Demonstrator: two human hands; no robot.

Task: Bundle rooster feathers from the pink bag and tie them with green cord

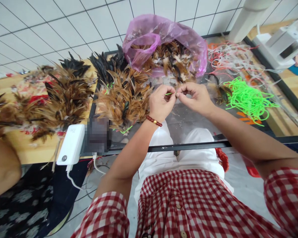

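Behind the grip, pink bag [164, 36] full of feathers. Left of it, tied feather bunches [121, 96]. Left hand [160, 104] and right hand [198, 97] both pinching one green string [168, 94] between fingertips. Looks like tying; next, likely a gentle pull.

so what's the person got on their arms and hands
Both arms wear short sleeves of red and white check, the left sleeve and the right sleeve ending above the elbows. The left hand has a bracelet of dark red beads at the wrist. The right hand is bare, with nothing worn on it.
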